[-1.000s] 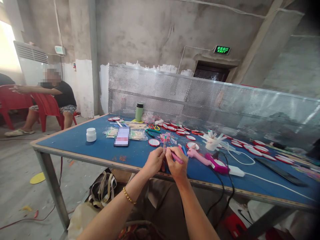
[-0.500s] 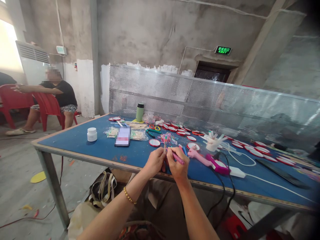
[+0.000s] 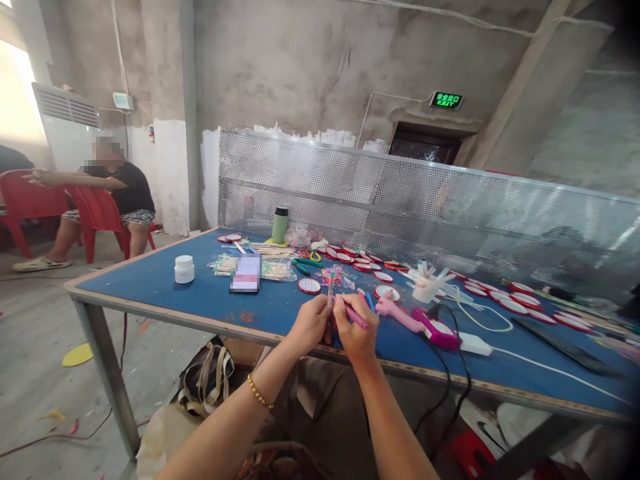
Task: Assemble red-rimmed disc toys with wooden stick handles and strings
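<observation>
Wrapped round a thin wooden stick with a green end (image 3: 331, 283), my left hand (image 3: 311, 323) holds it upright over the table's front edge. My right hand (image 3: 356, 332) is closed on a pink marker pen (image 3: 358, 316), whose tip side points toward the stick; the exact contact is hidden by the fingers. Both hands are close together. Just beyond them lie a round white piece with a red rim (image 3: 309, 286) and a pile of small colourful strips (image 3: 339, 276). A pink glue gun (image 3: 407, 320) rests to the right of my right hand.
On the blue table (image 3: 165, 303) stand a white jar (image 3: 184, 269), a phone (image 3: 245, 273), packed sticks (image 3: 278, 269), pliers (image 3: 305, 264), a green bottle (image 3: 280, 225) and a white cup of sticks (image 3: 425, 288). Cables (image 3: 467, 373) hang at the right. A person (image 3: 127, 187) sits far left.
</observation>
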`<action>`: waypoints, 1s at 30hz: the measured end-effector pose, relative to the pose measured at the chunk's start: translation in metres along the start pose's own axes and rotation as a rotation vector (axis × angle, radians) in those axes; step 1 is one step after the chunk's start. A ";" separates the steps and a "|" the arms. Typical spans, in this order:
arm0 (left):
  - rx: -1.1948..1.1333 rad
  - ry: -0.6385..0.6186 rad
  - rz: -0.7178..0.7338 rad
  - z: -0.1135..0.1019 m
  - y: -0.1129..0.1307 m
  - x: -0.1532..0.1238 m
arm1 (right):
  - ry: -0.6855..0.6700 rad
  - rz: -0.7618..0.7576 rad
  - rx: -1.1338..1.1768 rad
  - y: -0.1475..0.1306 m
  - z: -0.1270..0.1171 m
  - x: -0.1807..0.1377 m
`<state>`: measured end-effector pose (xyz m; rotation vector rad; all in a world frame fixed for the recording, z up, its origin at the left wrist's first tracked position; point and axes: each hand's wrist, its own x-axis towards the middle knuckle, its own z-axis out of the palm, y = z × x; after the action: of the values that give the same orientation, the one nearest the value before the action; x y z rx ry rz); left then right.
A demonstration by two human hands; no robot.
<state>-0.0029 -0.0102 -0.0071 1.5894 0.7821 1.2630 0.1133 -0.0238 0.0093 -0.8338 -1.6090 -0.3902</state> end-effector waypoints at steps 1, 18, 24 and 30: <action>0.006 0.000 0.003 0.000 0.000 0.000 | -0.001 -0.001 0.002 0.000 0.000 0.000; 0.005 -0.002 0.002 0.000 0.001 0.000 | -0.010 0.013 0.006 0.001 0.000 -0.002; 0.004 -0.006 0.007 0.000 0.000 0.000 | 0.006 0.001 0.003 0.002 0.000 -0.002; -0.001 -0.009 0.011 0.000 -0.003 0.001 | 0.007 -0.007 0.005 0.002 0.000 -0.001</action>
<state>-0.0023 -0.0083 -0.0095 1.5994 0.7678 1.2625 0.1146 -0.0224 0.0074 -0.8226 -1.6064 -0.3934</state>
